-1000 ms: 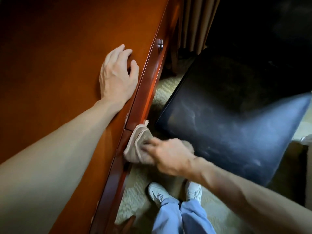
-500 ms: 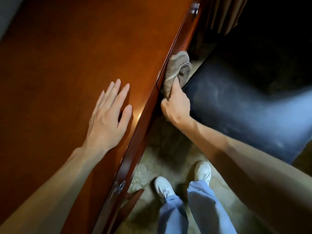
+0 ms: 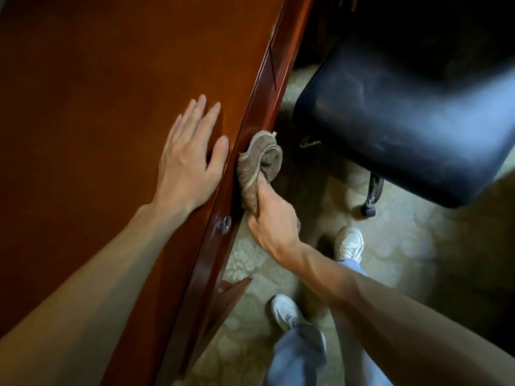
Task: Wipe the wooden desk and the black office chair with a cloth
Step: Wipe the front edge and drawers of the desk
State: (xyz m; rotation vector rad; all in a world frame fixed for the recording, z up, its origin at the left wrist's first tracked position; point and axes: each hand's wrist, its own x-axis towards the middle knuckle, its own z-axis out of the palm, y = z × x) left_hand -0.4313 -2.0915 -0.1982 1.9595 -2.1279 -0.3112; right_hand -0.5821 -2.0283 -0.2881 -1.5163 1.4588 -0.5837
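right hand: grips brown cloth, now drawn back along bench front edge. left hand: flat, fingers straight, on top. black office chair: dusty, likely unwiped.

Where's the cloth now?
In the head view, the right hand grips the cloth against the front edge of the wooden desk, left of the black chair.

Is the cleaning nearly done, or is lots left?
About halfway, I'd guess. The desk top looks glossy already. The right hand holds the cloth against the desk's front edge while the left hand rests flat on top. The black chair seat looks smeary, so it's left.
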